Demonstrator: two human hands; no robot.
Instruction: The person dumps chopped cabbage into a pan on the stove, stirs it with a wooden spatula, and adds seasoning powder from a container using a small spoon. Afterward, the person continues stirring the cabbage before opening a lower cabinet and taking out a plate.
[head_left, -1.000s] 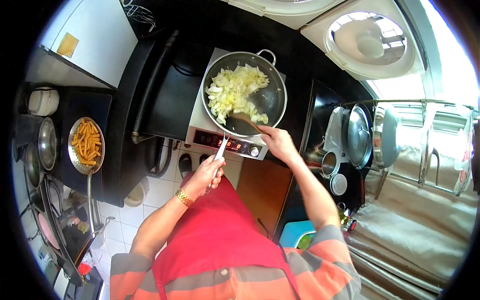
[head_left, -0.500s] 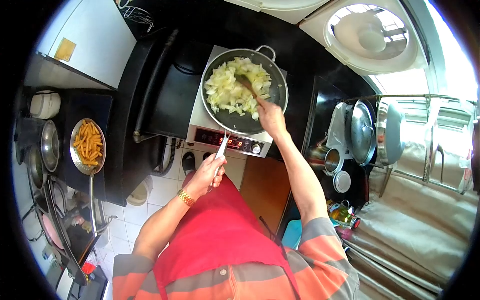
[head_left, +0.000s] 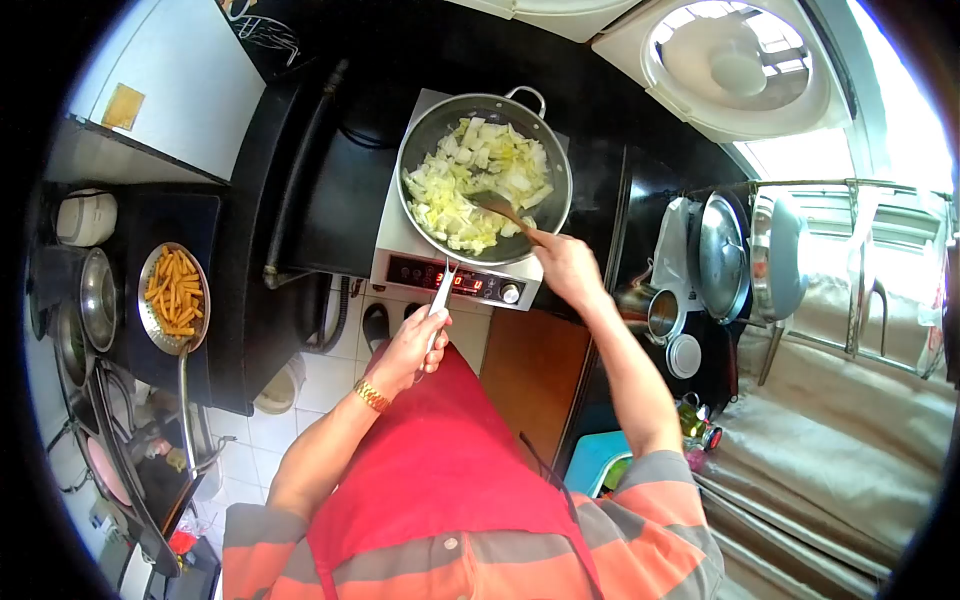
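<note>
A wide frying pan (head_left: 420, 148) rests on the induction cooker (head_left: 395, 235), full of chopped pale-green cabbage (head_left: 450, 195). Its light-coloured handle (head_left: 440, 292) points toward my body, and my left hand (head_left: 412, 345) is wrapped around it. My right hand (head_left: 568, 265) grips a wooden spatula (head_left: 508, 212) near the pan's right rim. The spatula's blade is down among the cabbage at the pan's lower middle, partly covered by the pieces. Red digits glow on the cooker's front panel.
At left, a perforated strainer ladle (head_left: 152, 318) holds orange-brown strips (head_left: 178, 290). Metal bowls (head_left: 98, 295) stand beyond it. On the right are a steel pot (head_left: 660, 312), lids hanging on a rack (head_left: 720, 255), bottles (head_left: 700, 430) and a blue-green bin (head_left: 590, 460).
My right hand has moved right and toward me with the spatula. The cabbage has shifted to the near left, baring the pan's upper right. My left hand stays on the handle.
</note>
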